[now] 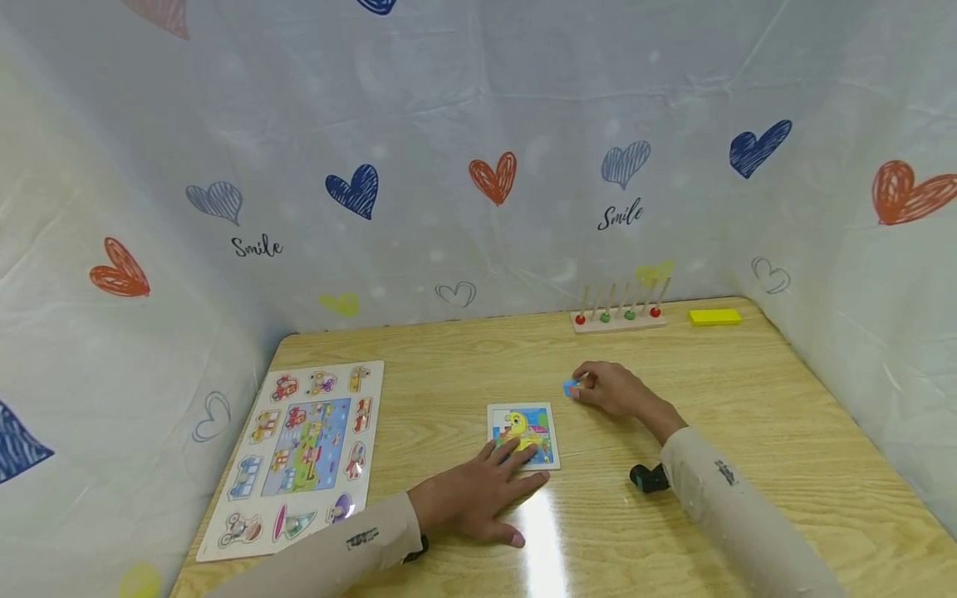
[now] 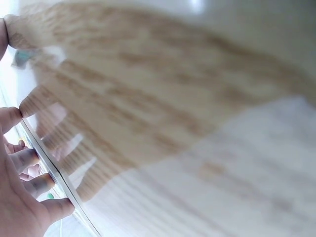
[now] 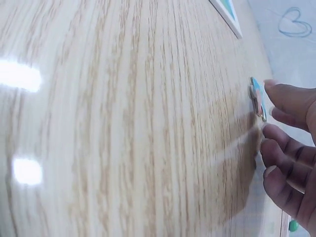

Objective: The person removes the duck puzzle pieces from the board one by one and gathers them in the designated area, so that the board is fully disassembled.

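My left hand (image 1: 486,494) lies with spread fingers on the lower part of a small square picture puzzle (image 1: 553,432) showing a yellow duck. A gap at the puzzle's upper left shows pale board. In the left wrist view, the left fingertips (image 2: 61,207) touch the puzzle's edge. To the right of the puzzle, my right hand (image 1: 613,390) pinches a small blue puzzle piece (image 1: 571,388) between thumb and fingers, low over the table. The right wrist view shows this piece (image 3: 257,100) nearly edge-on, its face partly hidden.
A large board puzzle (image 1: 377,415) with vehicle pieces lies on the left. At the back right stand a wooden peg rack (image 1: 620,324) with red and green beads and a yellow block (image 1: 714,317). Heart-printed cloth (image 1: 419,108) surrounds the wooden table (image 1: 441,365).
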### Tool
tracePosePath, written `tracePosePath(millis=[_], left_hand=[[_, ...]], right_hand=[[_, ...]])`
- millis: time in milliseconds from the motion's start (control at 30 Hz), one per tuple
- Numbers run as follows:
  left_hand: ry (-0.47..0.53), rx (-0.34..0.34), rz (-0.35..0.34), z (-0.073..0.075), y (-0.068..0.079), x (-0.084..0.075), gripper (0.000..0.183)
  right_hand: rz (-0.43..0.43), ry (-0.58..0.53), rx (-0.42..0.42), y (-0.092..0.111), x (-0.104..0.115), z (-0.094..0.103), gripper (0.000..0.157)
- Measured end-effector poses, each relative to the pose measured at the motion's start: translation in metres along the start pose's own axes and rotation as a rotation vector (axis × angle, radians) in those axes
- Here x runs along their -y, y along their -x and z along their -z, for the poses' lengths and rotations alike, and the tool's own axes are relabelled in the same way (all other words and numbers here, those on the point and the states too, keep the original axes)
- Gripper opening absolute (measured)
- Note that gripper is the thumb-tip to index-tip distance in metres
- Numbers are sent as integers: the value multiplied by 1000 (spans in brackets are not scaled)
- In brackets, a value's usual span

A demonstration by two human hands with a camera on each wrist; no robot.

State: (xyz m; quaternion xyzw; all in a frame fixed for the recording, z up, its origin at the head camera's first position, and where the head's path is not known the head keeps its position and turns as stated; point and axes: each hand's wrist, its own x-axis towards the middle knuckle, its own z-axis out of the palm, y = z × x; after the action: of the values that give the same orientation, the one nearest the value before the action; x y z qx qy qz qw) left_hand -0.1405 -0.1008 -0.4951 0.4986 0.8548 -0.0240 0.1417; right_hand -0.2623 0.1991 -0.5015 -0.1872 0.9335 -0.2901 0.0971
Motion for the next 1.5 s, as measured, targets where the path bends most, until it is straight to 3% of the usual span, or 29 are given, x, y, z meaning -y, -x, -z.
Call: tracePosePath(millis=[267,467,800,1500], left_hand=[[11,-5,3,1,1,0,85],[1,-7,-3,1,1,0,84],[7,-12,-8,2,2,-1,84],[-23,-18,-3,1,2,-1,84]], right_hand=[[23,-31,-17,2,4,0,30],[91,-84,-14,3,15,-3,26],[168,-181,78,1,31,-18,30],[261,-182,234,-10,57,-33,27]])
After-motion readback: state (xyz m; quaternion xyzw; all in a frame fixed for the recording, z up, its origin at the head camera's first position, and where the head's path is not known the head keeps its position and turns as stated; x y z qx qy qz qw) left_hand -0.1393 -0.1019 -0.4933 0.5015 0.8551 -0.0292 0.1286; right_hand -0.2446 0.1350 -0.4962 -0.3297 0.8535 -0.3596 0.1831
